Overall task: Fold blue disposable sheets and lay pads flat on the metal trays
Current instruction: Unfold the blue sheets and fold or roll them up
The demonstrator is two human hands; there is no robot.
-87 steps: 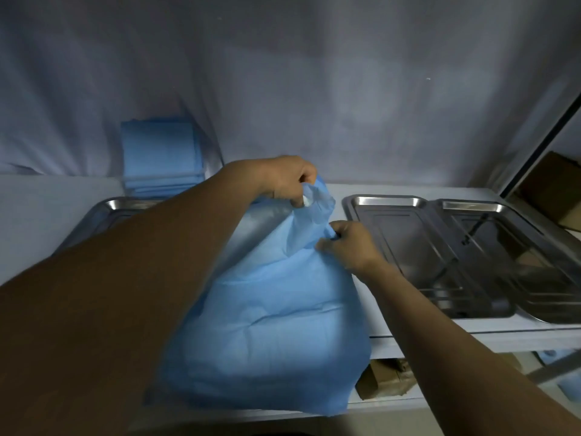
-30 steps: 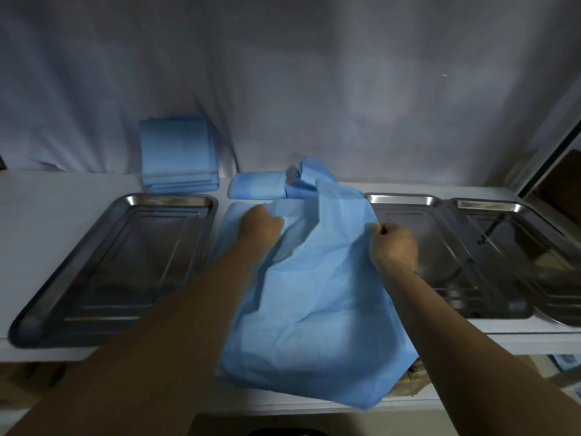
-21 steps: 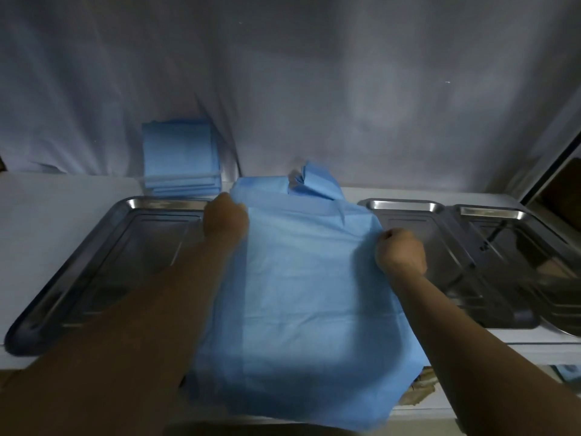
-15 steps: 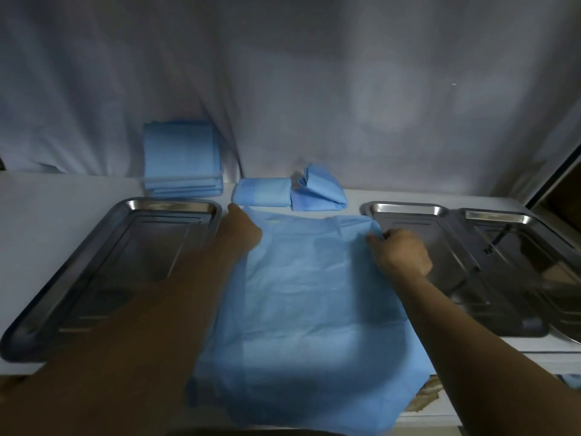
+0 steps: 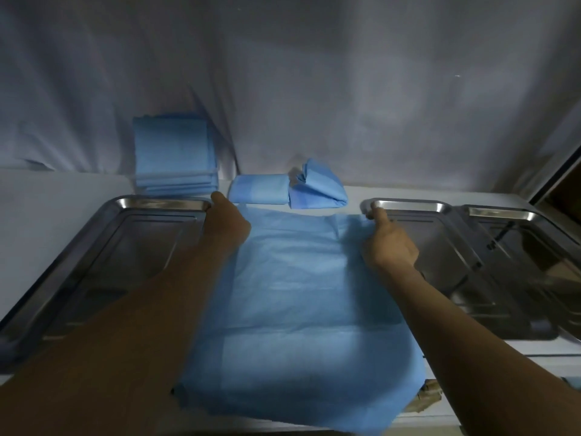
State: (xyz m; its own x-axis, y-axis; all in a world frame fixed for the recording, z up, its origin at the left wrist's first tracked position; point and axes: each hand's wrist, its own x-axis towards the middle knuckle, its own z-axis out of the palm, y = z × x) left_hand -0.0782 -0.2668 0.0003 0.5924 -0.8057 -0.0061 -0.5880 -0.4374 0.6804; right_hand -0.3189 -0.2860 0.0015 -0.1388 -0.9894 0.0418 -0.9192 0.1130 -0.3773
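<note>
A large blue disposable sheet [image 5: 298, 297] lies spread on the white shelf between the trays, its near edge hanging over the front. My left hand [image 5: 228, 220] pinches its far left corner. My right hand [image 5: 388, 243] grips the far right corner. A metal tray [image 5: 132, 204] sits to the left, empty. Two more metal trays [image 5: 408, 205] [image 5: 503, 213] sit to the right, overlapping. Behind the sheet lie a folded blue sheet [image 5: 257, 192] and a loosely bundled blue sheet [image 5: 317, 188]. A stack of folded blue pads [image 5: 173, 152] leans against the back wall.
A white cloth backdrop [image 5: 314, 89] hangs behind the shelf. A dark frame edge [image 5: 556, 180] runs at the far right. Brown cardboard [image 5: 427, 396] shows below the shelf's front edge.
Both hands have pulled the bunched sheet apart and lowered it flat onto the shelf, holding its far corners. The folded bundles behind it came into view.
</note>
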